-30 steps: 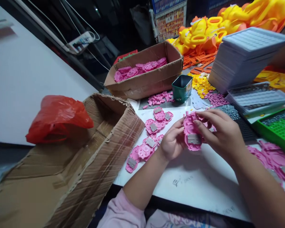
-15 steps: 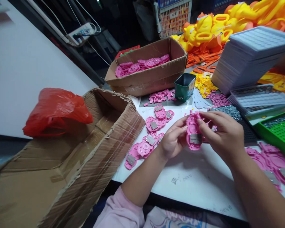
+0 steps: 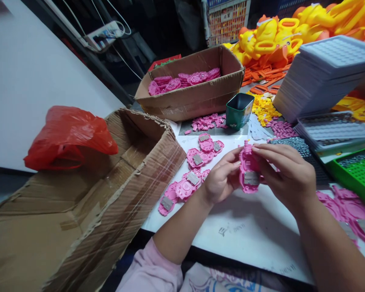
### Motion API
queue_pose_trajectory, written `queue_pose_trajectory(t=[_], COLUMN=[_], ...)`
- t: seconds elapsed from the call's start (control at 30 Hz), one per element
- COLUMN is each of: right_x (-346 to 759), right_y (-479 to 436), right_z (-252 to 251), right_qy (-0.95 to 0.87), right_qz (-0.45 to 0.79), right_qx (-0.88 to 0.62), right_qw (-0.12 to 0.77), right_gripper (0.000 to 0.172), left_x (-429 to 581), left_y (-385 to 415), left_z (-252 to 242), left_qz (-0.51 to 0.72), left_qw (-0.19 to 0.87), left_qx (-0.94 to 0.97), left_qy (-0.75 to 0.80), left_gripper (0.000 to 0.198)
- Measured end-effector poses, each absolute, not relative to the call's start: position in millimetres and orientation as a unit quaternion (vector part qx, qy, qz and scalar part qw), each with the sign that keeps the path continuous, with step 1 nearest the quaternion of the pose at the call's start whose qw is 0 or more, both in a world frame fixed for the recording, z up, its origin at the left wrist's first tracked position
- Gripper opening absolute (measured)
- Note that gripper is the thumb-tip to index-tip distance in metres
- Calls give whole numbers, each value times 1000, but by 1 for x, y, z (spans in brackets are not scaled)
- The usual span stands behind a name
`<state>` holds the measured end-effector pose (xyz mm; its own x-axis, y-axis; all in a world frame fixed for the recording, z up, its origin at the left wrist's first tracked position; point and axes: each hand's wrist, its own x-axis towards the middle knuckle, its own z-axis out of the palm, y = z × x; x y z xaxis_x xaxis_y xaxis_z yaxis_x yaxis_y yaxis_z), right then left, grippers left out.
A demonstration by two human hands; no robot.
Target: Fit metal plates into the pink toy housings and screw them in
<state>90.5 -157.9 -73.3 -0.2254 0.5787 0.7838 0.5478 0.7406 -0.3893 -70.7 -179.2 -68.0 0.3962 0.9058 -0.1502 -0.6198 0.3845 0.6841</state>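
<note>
A pink plastic casing (image 3: 250, 164) with a grey metal plate in its lower part is held upright above the white table. My left hand (image 3: 222, 178) grips its left edge between thumb and fingers. My right hand (image 3: 287, 172) is closed at the casing's upper right edge, its fingertips pressed near the top; whether a small part is between them I cannot make out. Left of my hands, several similar pink casings (image 3: 187, 185) with grey plates lie on the table. More pink casings (image 3: 353, 207) lie to the right of my right forearm.
A torn cardboard box (image 3: 152, 178) with a red plastic bag (image 3: 69, 136) stands left. Behind are a carton (image 3: 191, 97) of pink parts, a green tin (image 3: 239, 111), small pink pieces (image 3: 207, 121), stacked white trays (image 3: 316, 77), a green tray (image 3: 359, 170) and yellow toys (image 3: 270, 38).
My right thumb has moved off the casing's front, and the right fingers have shifted slightly at its top edge. The left hand keeps its hold. The view has shifted a little.
</note>
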Motion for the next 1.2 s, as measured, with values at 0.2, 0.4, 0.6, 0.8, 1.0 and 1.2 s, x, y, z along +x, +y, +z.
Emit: queue_pose_trajectory(t=[0.2,0.4,0.6,0.8,1.0,1.2], right_x=[97,97,89,80,75,70], right_y=[-156,-155,-161,-172,-179,-178], right_z=[-74,-75,-74,-71,-67,-69], right_qy=[-793,-804,-834,-814,-796,-783], right_qz=[12,-9,-54,-69,-51,-11], right_qx=[-346,-335,-299,-294,-312,-344], right_qw=[501,491,460,497,516,519], right_gripper=[44,38,40,48,48,41], left_x=[-70,-68,-63,-64,-64,-64], left_y=[-182,-181,-180,-183,-184,-183], left_z=[-68,-69,-77,-75,-67,-64], left_qz=[485,498,573,597,596,584], left_qw=[790,774,672,643,676,700], left_qx=[291,291,338,347,307,276], left_qy=[238,261,324,332,305,304], left_gripper=[42,38,30,25,28,26])
